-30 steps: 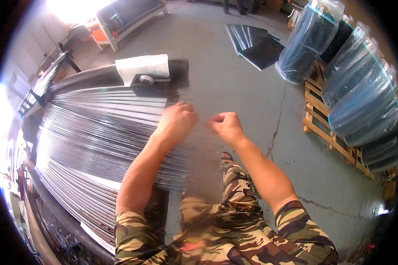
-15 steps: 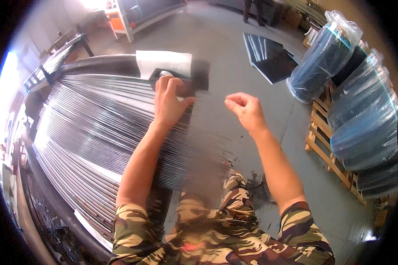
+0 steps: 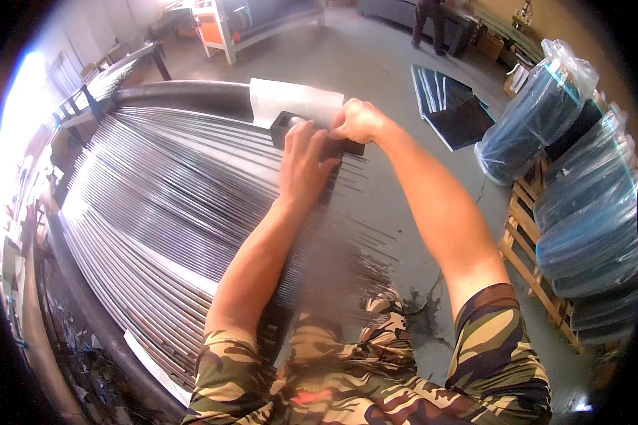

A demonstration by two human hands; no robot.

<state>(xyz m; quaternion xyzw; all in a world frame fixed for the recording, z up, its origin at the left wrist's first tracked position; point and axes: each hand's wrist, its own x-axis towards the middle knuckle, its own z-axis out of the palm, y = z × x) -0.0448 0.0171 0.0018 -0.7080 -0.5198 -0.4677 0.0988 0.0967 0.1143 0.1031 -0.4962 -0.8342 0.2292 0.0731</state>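
Long thin metal rods (image 3: 170,170) lie side by side across a long table, their ends jutting past its right edge. My left hand (image 3: 303,164) rests over the rod ends at the far side, thumb apart from the bent fingers; its fingertips are partly hidden. Just beyond it sits a small black open box (image 3: 279,130), and the left fingers reach its near side. My right hand (image 3: 361,122) is closed in a pinch at the box's right end, close to the left fingers. Whatever it pinches is too small or hidden to make out.
A white sheet (image 3: 290,99) drapes over a dark padded roll (image 3: 184,94) behind the box. To the right, plastic-wrapped dark rolls (image 3: 532,106) stand on a wooden pallet (image 3: 521,244). Dark flat panels (image 3: 450,106) lie on the floor. Far back, a person (image 3: 429,25) stands.
My right hand has moved left and away from me, from beyond the rod ends to the black box beside my left hand. The whole view has shifted slightly.
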